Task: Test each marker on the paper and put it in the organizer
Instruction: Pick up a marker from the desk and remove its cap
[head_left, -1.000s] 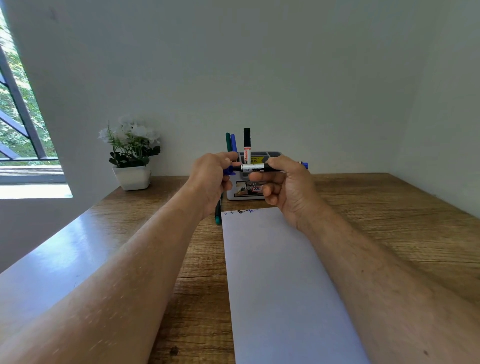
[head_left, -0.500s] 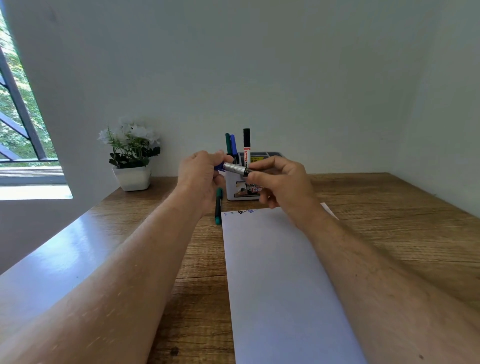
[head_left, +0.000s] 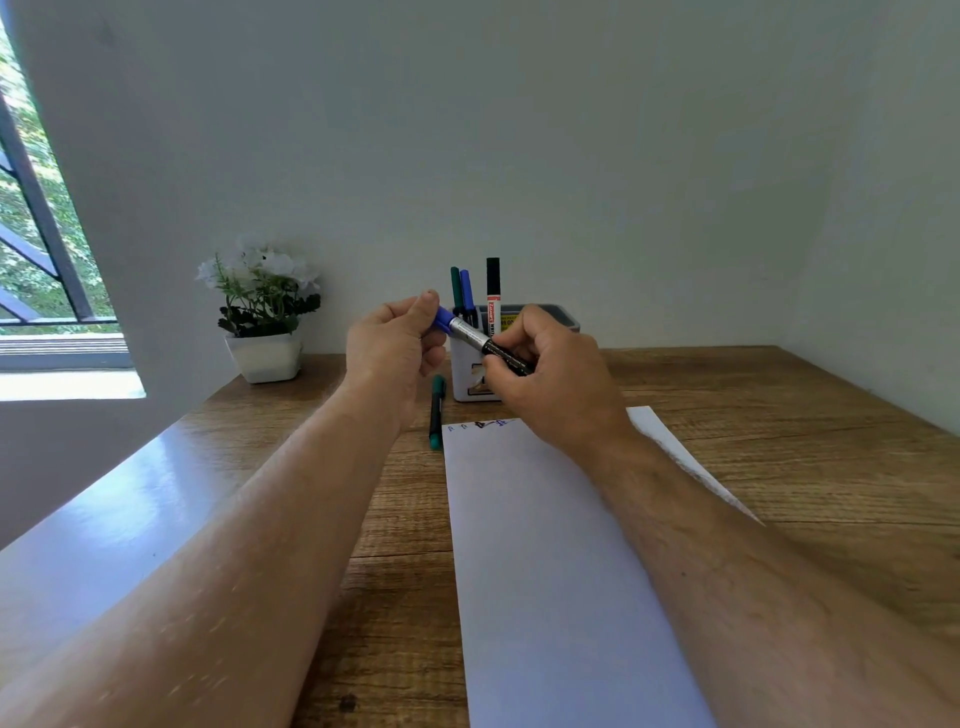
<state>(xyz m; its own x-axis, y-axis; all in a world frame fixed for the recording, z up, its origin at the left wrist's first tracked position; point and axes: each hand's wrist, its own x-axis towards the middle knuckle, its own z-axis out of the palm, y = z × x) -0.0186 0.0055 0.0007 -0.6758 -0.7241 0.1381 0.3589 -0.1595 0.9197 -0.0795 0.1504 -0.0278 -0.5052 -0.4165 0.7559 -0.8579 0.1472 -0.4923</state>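
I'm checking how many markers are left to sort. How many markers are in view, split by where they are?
In the organizer: 3 (green, blue, black-capped)
Held between left hand and right hand: 1
Lying on the table: 1
Total: 5

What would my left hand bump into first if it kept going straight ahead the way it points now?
Probably the organizer and the markers standing in it. Your left hand, which pinches the blue cap of the marker your right hand holds, points toward them, though depth is hard to judge here.
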